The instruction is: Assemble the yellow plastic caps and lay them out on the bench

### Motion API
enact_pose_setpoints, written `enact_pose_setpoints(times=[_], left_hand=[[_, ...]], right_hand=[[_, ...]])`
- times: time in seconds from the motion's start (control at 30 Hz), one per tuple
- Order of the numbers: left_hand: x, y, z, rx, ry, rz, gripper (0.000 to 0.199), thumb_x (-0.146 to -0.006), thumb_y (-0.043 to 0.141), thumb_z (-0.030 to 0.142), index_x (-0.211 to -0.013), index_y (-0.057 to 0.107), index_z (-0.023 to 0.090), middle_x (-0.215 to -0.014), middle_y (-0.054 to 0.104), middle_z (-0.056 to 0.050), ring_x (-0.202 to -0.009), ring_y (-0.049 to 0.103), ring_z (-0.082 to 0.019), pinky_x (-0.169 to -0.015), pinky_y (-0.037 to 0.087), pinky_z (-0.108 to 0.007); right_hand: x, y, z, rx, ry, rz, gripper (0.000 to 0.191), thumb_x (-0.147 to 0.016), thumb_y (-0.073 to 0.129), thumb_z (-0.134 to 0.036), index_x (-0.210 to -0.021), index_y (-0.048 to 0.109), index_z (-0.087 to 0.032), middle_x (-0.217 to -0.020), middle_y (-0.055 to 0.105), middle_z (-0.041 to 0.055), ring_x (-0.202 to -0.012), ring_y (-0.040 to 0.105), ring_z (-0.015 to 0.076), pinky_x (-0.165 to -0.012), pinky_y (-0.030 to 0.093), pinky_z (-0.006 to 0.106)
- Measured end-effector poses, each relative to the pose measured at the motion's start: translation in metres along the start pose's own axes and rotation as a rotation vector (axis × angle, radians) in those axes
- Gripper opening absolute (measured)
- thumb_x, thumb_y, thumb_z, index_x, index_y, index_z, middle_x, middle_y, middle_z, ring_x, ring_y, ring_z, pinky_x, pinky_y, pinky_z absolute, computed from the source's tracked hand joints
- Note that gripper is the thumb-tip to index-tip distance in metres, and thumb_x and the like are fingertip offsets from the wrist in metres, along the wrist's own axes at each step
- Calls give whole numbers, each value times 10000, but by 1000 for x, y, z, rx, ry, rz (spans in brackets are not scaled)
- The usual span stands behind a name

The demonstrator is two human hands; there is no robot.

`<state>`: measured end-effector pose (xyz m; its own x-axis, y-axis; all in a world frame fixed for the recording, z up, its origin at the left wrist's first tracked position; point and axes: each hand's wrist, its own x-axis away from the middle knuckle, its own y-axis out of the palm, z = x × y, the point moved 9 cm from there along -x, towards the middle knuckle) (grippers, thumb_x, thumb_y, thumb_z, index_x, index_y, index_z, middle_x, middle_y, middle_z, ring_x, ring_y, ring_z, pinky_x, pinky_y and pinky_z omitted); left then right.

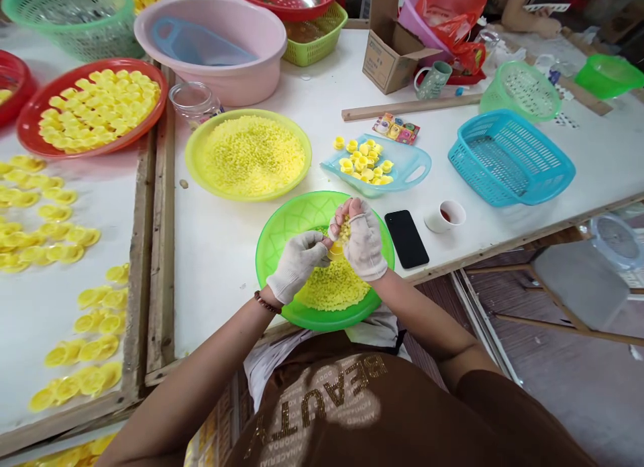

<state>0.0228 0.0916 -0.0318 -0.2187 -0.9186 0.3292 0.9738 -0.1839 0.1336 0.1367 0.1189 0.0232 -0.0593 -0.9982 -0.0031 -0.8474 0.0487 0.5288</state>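
Part of green bowl covered by left hand and right hand. Over the bowl, yellow piece half hidden by fingers; full shape can't be made out. Far left of the bowl, red basin cut off by frame edge. Far beyond it, to the right, co-worker's arm blurred, cropped at top. Beyond the bowl, small print on cardboard box can't be read.

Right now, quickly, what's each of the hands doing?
Left hand: closed, fingertips pinching a small yellow cup.
Right hand: curled closed, holding some yellow beads.
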Motion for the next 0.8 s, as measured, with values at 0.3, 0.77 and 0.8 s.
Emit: enact_pose_setpoints(times=[0.3,0.77,0.8], left_hand=[[3,-13,-4,-34,38,48,367,-782,767,490,-788,666,137,-666,637,-23,-624,612,-132,-667,554,-270],[13,-41,9,148,-14,158,433,-749,851,403,-1026,679,120,-883,684,-30,-705,664,-111,-696,581,-240],[14,-41,10,137,1,167,440,-750,850,405,-1036,679,117,-887,684,-31,-708,663,-112,-697,582,-241]], right_hand=[[4,-11,-2,2,106,53,492,-917,648,-636,-767,402,-237,-680,434,-64,-504,416,68,-451,333,209],[35,-26,22,415,269,-126,285,-917,663,-479,-835,589,-217,-617,485,-64,-461,394,62,-422,303,207],[34,-25,24,465,273,-137,269,-926,651,-468,-840,580,-223,-608,488,-63,-463,405,70,-417,310,206]])
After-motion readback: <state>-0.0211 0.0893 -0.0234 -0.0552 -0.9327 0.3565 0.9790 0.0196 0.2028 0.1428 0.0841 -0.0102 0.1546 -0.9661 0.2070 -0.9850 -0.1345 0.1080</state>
